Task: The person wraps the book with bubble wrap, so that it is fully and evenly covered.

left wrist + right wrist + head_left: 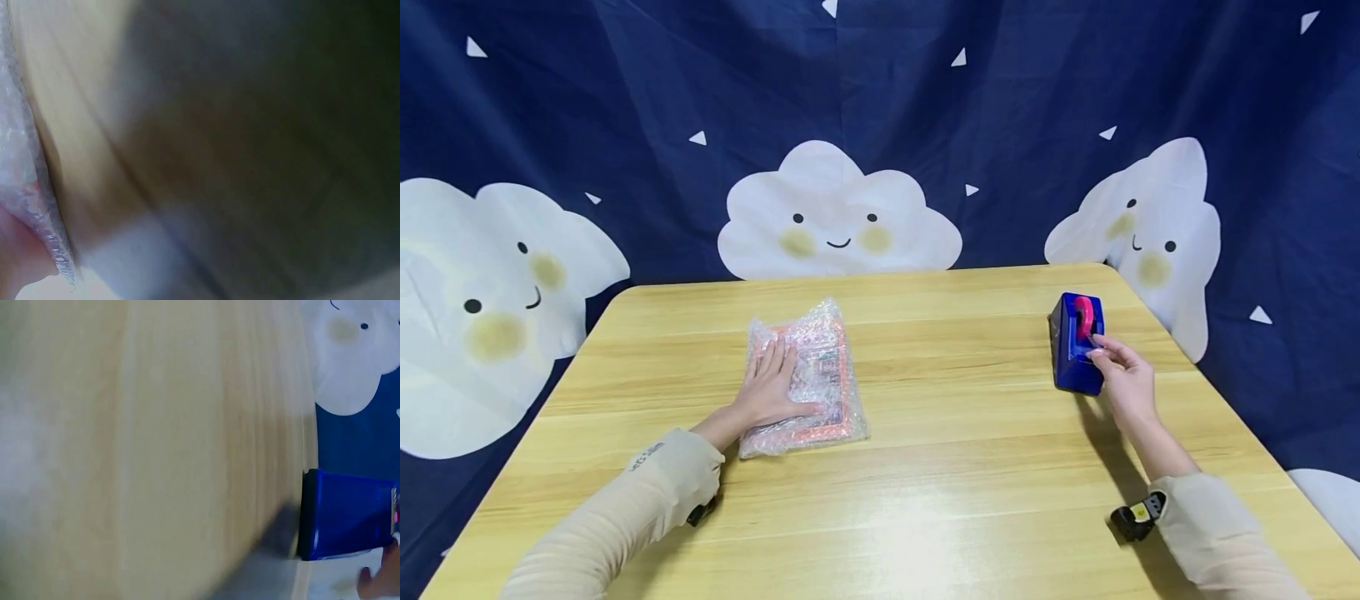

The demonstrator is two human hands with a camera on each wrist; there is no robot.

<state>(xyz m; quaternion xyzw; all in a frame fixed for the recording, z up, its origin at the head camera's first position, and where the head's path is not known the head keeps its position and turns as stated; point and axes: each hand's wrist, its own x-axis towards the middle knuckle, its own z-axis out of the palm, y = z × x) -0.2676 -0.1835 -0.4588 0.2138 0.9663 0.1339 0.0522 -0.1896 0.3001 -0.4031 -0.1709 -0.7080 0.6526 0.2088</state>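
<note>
On the left of the table lies a flat, orange-bordered item in clear bubble wrap. My left hand rests flat on it with the fingers spread and the thumb out to the side. The wrap's edge shows at the left of the left wrist view. On the right stands a blue tape dispenser holding a pink-cored tape roll. At its front, my right hand pinches the tape end between thumb and fingers; the tape itself is hardly visible. The dispenser's blue side fills the right wrist view's lower right.
The wooden table has rounded far corners. Behind it hangs a dark blue curtain printed with clouds and white triangles. A small black wrist camera is strapped at the right sleeve.
</note>
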